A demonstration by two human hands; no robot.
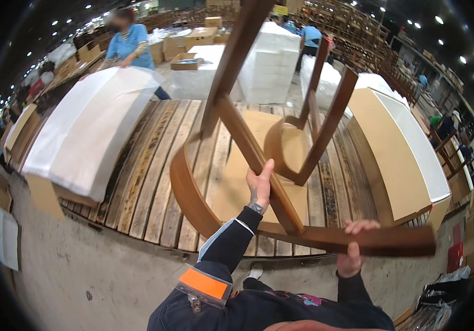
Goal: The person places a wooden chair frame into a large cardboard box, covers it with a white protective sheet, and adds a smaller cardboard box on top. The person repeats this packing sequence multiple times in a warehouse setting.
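A brown wooden chair side frame point(238, 131), with straight legs, a crossbar and a curved rail, is tilted up over the slatted bench. My left hand point(260, 183) is closed around its crossbar. Nearer to me on the right, my right hand point(351, 255) grips the leg point(394, 241), fingers over the top and thumb on the near side. Beyond my left hand, a second similar wooden frame point(330, 129) stands with its curved rail low and its legs pointing up. A flat cardboard sheet point(242, 187) lies under both frames.
The slatted wooden bench point(162, 165) spans the middle. A cardboard piece covered with white foam sheet point(90, 129) sits on its left end, a tan cardboard box point(394, 160) on its right. A co-worker point(132, 47) stands far left; white foam blocks point(268, 66) are stacked behind.
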